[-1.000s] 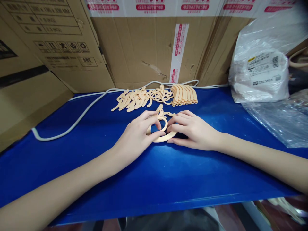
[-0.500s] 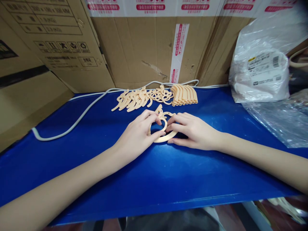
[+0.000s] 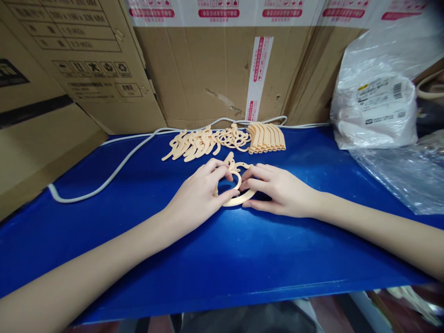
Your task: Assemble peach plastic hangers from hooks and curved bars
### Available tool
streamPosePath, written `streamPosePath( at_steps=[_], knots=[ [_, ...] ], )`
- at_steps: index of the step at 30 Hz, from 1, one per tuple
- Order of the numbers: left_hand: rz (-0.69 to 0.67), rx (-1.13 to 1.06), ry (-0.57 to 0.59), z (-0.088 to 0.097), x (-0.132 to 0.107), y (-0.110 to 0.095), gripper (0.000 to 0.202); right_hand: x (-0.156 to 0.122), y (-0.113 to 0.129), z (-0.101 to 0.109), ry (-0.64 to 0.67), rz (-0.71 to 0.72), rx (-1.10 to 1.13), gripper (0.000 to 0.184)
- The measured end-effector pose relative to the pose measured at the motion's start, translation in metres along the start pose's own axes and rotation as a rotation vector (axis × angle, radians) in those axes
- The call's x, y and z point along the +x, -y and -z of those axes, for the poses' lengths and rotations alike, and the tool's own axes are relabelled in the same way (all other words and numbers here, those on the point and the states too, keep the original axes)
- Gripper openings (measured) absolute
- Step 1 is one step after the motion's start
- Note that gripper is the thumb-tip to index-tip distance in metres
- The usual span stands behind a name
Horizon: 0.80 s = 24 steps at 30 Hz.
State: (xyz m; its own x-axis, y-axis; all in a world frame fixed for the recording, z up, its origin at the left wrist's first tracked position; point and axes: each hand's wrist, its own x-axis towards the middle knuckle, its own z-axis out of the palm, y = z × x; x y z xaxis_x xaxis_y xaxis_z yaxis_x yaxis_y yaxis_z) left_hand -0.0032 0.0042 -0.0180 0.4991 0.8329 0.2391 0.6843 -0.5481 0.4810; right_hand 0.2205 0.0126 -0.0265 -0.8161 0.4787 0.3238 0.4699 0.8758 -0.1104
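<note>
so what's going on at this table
A person's bare left hand and bare right hand hold a pale cream, ring-like, plastic-looking item between them at a glossy blue tabletop. Beyond it, a loose pile of flat, curved cream pieces lies left of a neat row of curved cream tubes. Neither hand touches these.

Blue table (image 3: 243, 259) backed by taped cardboard box (image 3: 194, 64); white cable (image 3: 71, 200) looped at left; labelled plastic bag (image 3: 378, 132) placed at right, contents hard to make out.
</note>
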Motion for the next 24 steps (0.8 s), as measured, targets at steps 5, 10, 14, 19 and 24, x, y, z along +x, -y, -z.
streamPosePath(
  at_steps=[5,10,14,19,24],
  knots=[
    [-0.01,-0.001,-0.01,-0.0021,0.0004,-0.0003,0.017,0.0005,-0.0001,-0.0001,0.0,0.004,-0.006,0.032],
    [-0.013,0.002,-0.008,-0.0015,0.0006,-0.0017,0.017,0.0001,-0.0003,-0.0003,0.006,-0.001,-0.01,0.033],
    [-0.006,0.006,-0.006,-0.0003,-0.0001,-0.0021,0.016,-0.0001,0.0002,0.0002,0.004,-0.003,-0.018,0.032],
    [-0.023,0.024,-0.007,-0.0013,-0.0005,-0.0008,0.018,0.0007,0.0006,0.0003,-0.001,-0.001,-0.012,0.029],
    [-0.044,0.026,-0.021,-0.0014,-0.0003,0.0004,0.018,0.0007,0.0006,0.0001,-0.001,0.0,0.001,0.031]
  ],
)
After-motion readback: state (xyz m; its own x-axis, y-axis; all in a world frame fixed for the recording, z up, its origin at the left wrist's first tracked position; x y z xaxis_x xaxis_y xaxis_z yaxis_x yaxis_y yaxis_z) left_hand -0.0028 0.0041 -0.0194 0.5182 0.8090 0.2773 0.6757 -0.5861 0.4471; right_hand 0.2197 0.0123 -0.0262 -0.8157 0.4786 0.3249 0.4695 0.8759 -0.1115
